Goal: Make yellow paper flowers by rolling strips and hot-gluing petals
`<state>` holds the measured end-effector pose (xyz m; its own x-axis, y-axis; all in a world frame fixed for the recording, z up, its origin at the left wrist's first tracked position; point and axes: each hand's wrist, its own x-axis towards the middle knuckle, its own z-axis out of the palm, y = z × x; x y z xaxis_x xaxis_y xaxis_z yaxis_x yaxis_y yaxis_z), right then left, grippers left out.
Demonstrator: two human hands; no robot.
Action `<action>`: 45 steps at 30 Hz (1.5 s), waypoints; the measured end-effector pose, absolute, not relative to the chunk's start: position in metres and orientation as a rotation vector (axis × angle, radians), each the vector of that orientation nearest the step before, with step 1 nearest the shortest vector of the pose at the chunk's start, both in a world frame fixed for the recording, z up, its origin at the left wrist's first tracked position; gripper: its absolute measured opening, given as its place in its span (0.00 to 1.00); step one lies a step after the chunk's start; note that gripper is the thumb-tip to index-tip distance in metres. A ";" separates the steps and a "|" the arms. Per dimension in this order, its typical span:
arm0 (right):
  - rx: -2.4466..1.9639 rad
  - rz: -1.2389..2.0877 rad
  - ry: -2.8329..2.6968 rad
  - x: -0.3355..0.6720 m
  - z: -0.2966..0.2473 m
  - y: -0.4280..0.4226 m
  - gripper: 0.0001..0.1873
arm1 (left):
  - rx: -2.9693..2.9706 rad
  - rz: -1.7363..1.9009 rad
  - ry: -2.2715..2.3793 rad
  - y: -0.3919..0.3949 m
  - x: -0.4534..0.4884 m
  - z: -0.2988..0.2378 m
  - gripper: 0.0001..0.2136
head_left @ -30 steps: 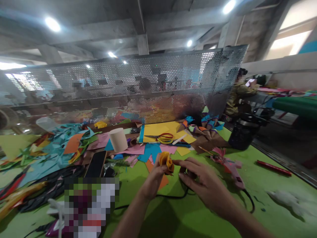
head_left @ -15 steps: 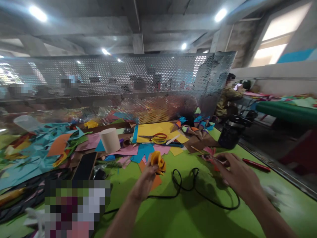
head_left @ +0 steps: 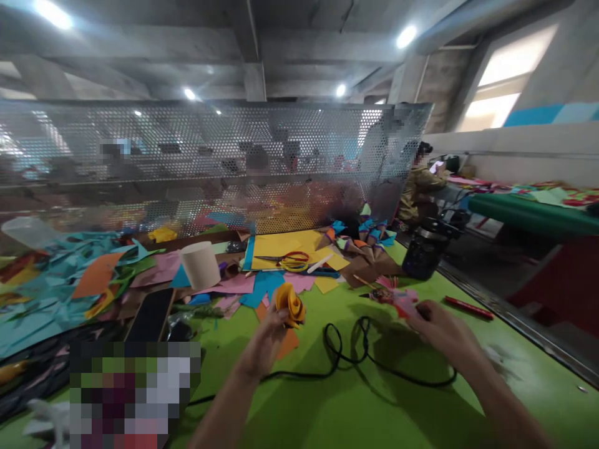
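Note:
My left hand [head_left: 267, 340] is closed round the base of a yellow paper flower [head_left: 290, 305] with curled, layered petals, held upright above the table. Over on the right, my right hand [head_left: 437, 324] grips the rear of what looks like a pink glue gun [head_left: 403, 300]. Its dark, narrow tip points left, toward the flower but well apart from it. A black cord [head_left: 349, 357] loops across the green tabletop and runs up beneath my right hand. My right fingertips are partly hidden.
Scissors [head_left: 292, 259] lie on yellow paper [head_left: 269, 243] by a paper roll [head_left: 200, 265]. Paper scraps [head_left: 98, 274] heap at left, near a phone [head_left: 150, 315]. Small paper cones [head_left: 362, 249], a dark jug [head_left: 423, 249] and a red pen [head_left: 468, 307] are at right. Behind stands a perforated metal screen [head_left: 210, 162].
My right hand has shifted back along the pink glue gun, so more of its body shows. The yellow flower stays in my left hand, turned slightly. The whole view has shifted a little.

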<state>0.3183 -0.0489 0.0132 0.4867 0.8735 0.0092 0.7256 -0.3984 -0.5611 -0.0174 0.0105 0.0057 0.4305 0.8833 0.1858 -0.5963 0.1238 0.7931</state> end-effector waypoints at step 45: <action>-1.404 1.202 -1.677 0.215 0.102 -0.059 0.21 | 0.939 1.032 0.413 0.013 -0.018 0.011 0.13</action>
